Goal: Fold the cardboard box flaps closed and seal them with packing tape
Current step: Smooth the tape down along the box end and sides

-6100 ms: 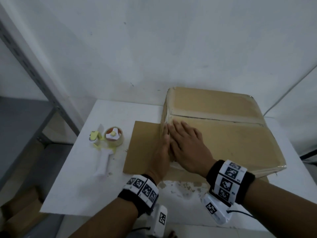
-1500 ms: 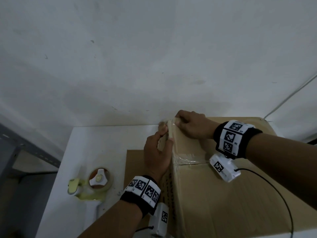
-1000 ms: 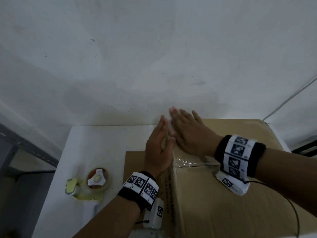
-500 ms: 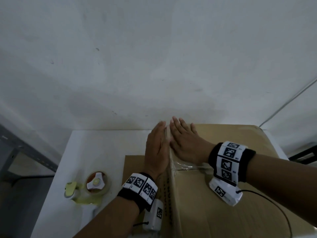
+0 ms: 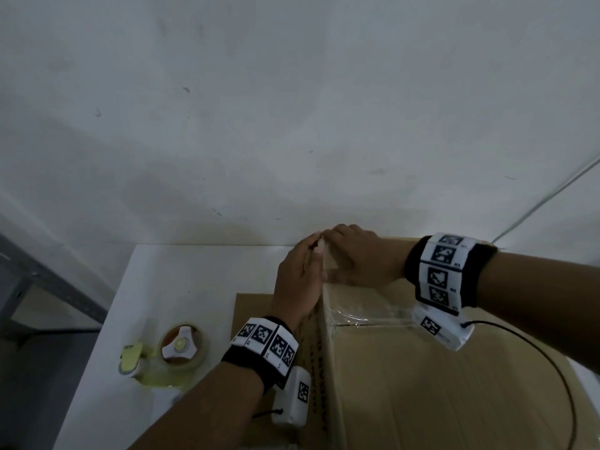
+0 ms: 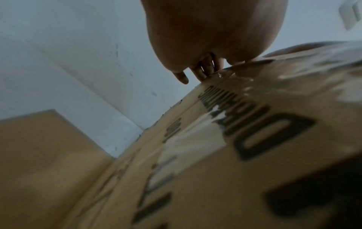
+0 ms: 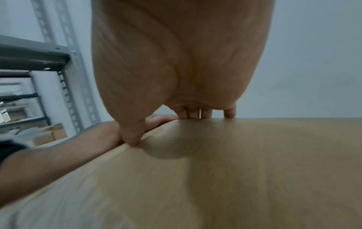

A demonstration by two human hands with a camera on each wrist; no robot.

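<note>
The cardboard box (image 5: pixel 438 384) stands on the white table (image 5: pixel 181 287) with its flaps down. A strip of clear tape (image 5: pixel 367 319) crosses the top seam and runs over the left edge onto the printed side (image 6: pixel 245 124). My left hand (image 5: pixel 300 274) lies flat against the box's left side near the far corner, fingers (image 6: pixel 197 72) straight along the top edge. My right hand (image 5: pixel 357 254) presses on the top at that same corner, its fingertips (image 7: pixel 205 113) at the far edge and its thumb (image 7: pixel 131 137) on the left edge. Neither hand holds anything.
A yellow-white tape dispenser (image 5: pixel 172 349) with a brown roll lies on the table to the left of my left wrist. A flat cardboard sheet (image 5: pixel 253 306) pokes out from under the box. The wall rises right behind the table. A metal shelf (image 5: pixel 39 280) stands at the left.
Both hands have slid a little farther toward the box's far left corner. The right hand's fingers, flat and straight before, now arch down onto the corner.
</note>
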